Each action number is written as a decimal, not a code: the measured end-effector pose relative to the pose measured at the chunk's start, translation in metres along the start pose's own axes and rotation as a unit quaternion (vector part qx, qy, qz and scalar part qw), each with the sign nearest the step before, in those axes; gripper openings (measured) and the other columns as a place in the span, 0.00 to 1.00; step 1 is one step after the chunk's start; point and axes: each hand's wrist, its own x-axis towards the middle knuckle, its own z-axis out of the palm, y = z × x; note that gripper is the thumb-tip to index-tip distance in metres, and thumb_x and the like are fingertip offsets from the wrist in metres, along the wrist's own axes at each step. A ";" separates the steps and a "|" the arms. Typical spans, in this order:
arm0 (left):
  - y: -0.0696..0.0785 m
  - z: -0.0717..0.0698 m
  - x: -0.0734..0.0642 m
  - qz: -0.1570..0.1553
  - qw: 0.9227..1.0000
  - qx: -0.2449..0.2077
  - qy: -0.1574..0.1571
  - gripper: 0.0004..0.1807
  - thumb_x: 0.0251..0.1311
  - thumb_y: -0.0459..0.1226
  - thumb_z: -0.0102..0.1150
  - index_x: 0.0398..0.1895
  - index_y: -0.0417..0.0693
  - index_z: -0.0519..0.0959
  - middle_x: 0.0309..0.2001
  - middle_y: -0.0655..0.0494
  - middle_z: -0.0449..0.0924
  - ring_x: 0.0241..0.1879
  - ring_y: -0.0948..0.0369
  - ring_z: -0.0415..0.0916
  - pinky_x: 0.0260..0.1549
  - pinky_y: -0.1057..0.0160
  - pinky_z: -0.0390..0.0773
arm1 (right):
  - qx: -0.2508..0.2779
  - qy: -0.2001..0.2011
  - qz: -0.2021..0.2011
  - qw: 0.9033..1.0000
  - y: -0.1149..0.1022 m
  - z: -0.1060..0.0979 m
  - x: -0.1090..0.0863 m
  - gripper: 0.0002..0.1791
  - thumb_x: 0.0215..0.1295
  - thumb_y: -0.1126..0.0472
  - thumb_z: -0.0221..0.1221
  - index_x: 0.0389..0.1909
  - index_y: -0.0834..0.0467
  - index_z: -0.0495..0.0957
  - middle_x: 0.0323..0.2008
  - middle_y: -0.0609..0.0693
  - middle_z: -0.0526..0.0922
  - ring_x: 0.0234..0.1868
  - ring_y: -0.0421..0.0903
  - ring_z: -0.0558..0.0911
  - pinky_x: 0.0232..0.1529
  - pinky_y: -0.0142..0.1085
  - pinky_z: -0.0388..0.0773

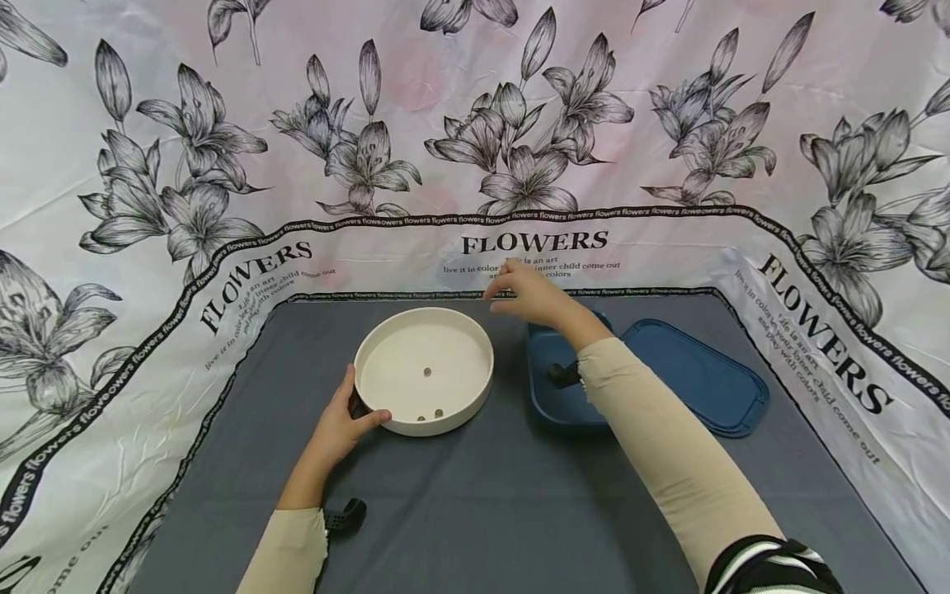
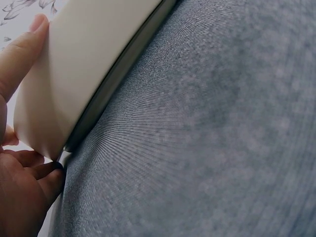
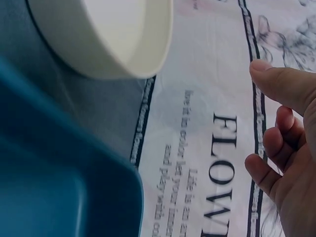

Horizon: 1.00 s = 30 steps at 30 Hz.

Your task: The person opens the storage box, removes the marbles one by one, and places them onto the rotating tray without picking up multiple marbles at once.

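Note:
A cream-white round shallow bowl sits on the grey cloth. On its floor are three small greyish round spots; I cannot tell whether they are holes or loose pieces. My left hand grips the bowl's left side, thumb at the rim and fingers low on the outer wall, as the left wrist view shows at the bowl wall. Beyond the bowl, to its right, my right hand hovers with fingers loosely bent and nothing between them. In the right wrist view its thumb stands apart from the fingers.
Under my right forearm stands a blue rectangular container, partly hidden by the arm. A blue lid lies to its right. Grey cloth covers the table, edged by a white flower-printed border bearing lettering.

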 end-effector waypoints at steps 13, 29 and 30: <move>0.002 0.000 -0.002 -0.001 1.000 0.001 -0.001 0.68 0.56 0.46 0.77 0.83 0.43 0.34 0.83 0.41 0.32 0.81 0.43 0.42 0.75 0.42 0.54 | -0.033 0.043 0.014 0.998 0.044 -0.023 -0.039 0.11 0.68 0.56 0.68 0.49 0.54 0.88 0.50 0.55 0.73 0.56 0.57 0.72 0.55 0.55 0.71; 0.001 0.000 0.000 -0.004 1.000 0.002 -0.002 0.67 0.58 0.47 0.76 0.83 0.43 0.32 0.83 0.43 0.30 0.82 0.44 0.39 0.77 0.42 0.51 | -0.030 0.034 0.098 0.994 0.102 -0.023 -0.067 0.14 0.64 0.61 0.71 0.50 0.59 0.88 0.43 0.59 0.69 0.42 0.53 0.64 0.44 0.47 0.62; 0.001 0.000 0.000 -0.005 1.000 0.002 -0.002 0.67 0.58 0.47 0.76 0.83 0.43 0.32 0.83 0.43 0.30 0.82 0.45 0.39 0.77 0.42 0.51 | -0.031 0.032 0.100 0.994 0.106 -0.022 -0.068 0.14 0.64 0.61 0.71 0.49 0.59 0.88 0.44 0.60 0.69 0.43 0.54 0.64 0.44 0.47 0.61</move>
